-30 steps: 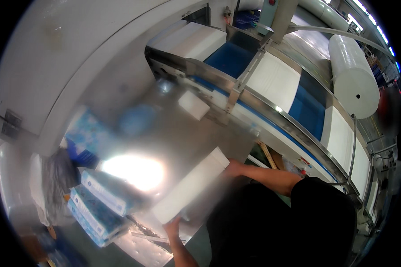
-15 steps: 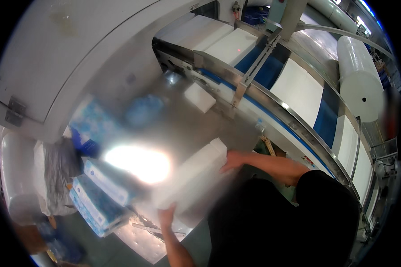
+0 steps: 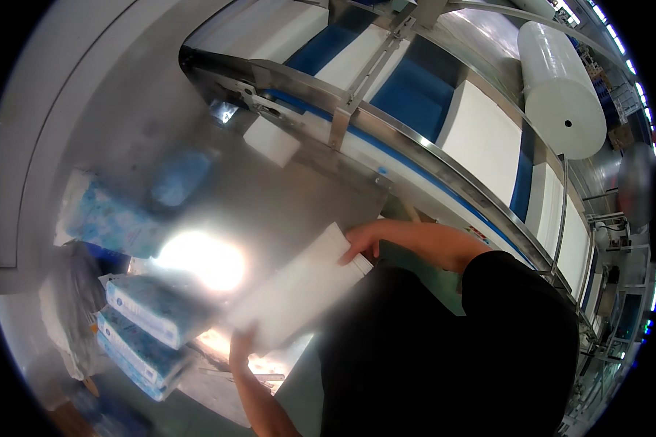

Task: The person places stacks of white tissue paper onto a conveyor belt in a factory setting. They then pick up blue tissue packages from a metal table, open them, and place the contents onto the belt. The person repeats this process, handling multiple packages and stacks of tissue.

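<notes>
Between the two hands, a long white paper stack (image 3: 288, 295) slants; the right hand (image 3: 362, 241) is part-curled, holding its upper end; the left hand (image 3: 243, 348) meets the lower end, too blurred to tell how far it closes; uneven pressure could make loose layers slide or fan out; left of the grip, glossy blue-and-white plastic-wrapped packs (image 3: 149, 312); beyond it, a squared white block (image 3: 272, 140) on a smooth grey metal tabletop (image 3: 317, 195)

Metal worktop (image 3: 306, 193): small white block (image 3: 272, 141) at far edge, close beside conveyor (image 3: 425, 143); blurred blue item (image 3: 182, 178) farther left; blue-and-white packs (image 3: 144, 313) grouped at left near corner. Conveyor: white stacks (image 3: 481, 142) spaced along blue belt (image 3: 412, 91). Large white roll (image 3: 565, 91) beyond its far edge, end face exposed.
</notes>
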A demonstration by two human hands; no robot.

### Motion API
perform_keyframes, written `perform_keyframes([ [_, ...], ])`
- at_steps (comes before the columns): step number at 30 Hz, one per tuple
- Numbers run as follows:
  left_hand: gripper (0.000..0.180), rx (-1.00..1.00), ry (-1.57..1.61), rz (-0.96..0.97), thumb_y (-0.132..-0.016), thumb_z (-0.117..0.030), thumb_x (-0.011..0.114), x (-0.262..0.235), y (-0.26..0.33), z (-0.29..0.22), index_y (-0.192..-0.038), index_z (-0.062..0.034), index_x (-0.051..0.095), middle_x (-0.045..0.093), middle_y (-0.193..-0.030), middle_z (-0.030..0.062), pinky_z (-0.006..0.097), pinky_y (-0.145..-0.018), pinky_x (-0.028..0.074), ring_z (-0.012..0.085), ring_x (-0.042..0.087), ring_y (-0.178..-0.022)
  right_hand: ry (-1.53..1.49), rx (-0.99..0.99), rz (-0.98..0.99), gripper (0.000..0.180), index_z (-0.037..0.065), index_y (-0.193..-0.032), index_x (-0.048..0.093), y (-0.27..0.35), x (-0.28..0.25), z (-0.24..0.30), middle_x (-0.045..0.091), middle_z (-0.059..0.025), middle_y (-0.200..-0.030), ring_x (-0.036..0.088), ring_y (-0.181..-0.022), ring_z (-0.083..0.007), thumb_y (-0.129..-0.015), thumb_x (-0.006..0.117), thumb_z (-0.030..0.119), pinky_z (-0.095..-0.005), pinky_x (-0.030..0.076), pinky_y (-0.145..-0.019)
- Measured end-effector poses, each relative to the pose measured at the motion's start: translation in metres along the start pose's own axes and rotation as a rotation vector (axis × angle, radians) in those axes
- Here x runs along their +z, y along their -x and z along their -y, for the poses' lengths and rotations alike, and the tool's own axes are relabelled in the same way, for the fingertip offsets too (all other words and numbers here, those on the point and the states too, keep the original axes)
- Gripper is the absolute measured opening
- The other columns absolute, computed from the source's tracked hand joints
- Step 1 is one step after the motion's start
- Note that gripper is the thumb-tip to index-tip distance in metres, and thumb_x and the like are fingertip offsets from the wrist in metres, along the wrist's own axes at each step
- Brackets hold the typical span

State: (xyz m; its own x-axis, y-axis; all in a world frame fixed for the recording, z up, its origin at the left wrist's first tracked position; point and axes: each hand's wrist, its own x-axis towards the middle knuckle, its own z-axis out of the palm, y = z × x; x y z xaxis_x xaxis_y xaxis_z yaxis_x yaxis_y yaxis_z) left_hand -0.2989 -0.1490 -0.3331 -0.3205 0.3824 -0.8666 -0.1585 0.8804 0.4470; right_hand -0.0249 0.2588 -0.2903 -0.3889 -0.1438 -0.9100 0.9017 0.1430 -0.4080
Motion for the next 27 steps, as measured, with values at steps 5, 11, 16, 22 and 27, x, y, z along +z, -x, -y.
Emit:
perform_keyframes([
  [5, 0.071, 0.137, 0.181, -0.118, -0.093, -0.032, 0.071, 0.013, 0.018, -0.015, -0.146, 0.0014, 0.037, 0.055, -0.136, 0.0146, 0.038, -0.103, 0.042, 0.0263, 0.052, -0.122, 0.023, -0.163, -0.031, 0.063, 0.004, -0.127, 0.059, -0.015, -0.011, -0.033, 0.067, -0.009, -0.115, 0.066, -0.096, -0.0204, -0.081, 0.079, 0.044, -0.0348, 0.058, -0.073],
  [11, 0.074, 0.12, 0.23, -0.153, -0.092, -0.033, 0.072, 0.017, 0.022, -0.014, -0.147, 0.0015, 0.035, 0.052, -0.139, 0.0155, 0.038, -0.107, 0.039, 0.0264, 0.05, -0.125, -0.07, -0.289, -0.117, 0.051, 0.004, -0.126, 0.057, -0.02, -0.007, -0.045, 0.067, -0.0087, -0.115, 0.063, -0.104, -0.0189, -0.084, 0.079, 0.025, -0.0345, 0.056, -0.08],
  [16, 0.077, 0.151, 0.218, -0.168, -0.091, -0.034, 0.073, 0.019, 0.022, -0.012, -0.147, 0.0024, 0.034, 0.052, -0.14, 0.0165, 0.038, -0.107, 0.038, 0.0269, 0.05, -0.125, -0.002, -0.307, -0.142, 0.043, 0.003, -0.121, 0.059, -0.018, -0.009, -0.042, 0.067, -0.0125, -0.113, 0.065, -0.103, -0.0239, -0.084, 0.073, 0.019, -0.0382, 0.055, -0.082],
  [22, 0.08, 0.182, 0.164, -0.324, -0.089, -0.033, 0.075, 0.026, 0.004, 0.009, -0.145, 0.0047, 0.033, 0.052, -0.137, 0.0189, 0.039, -0.106, 0.039, 0.0276, 0.05, -0.124, 0.241, -0.261, -0.466, 0.048, 0.0, -0.117, 0.058, -0.032, 0.0, -0.058, 0.065, -0.0242, -0.11, 0.062, -0.103, -0.0397, -0.079, 0.063, 0.028, -0.0434, 0.05, -0.089],
  [27, 0.08, 0.282, 0.089, -0.552, -0.086, -0.029, 0.077, 0.044, -0.013, 0.049, -0.144, 0.0041, 0.031, 0.056, -0.129, 0.0207, 0.04, -0.101, 0.044, 0.028, 0.055, -0.116, 0.383, -0.144, -0.878, 0.04, 0.001, -0.113, 0.058, 0.023, -0.02, -0.008, 0.066, -0.0233, -0.104, 0.065, -0.095, -0.0394, -0.083, 0.06, 0.027, -0.0488, 0.051, -0.083],
])
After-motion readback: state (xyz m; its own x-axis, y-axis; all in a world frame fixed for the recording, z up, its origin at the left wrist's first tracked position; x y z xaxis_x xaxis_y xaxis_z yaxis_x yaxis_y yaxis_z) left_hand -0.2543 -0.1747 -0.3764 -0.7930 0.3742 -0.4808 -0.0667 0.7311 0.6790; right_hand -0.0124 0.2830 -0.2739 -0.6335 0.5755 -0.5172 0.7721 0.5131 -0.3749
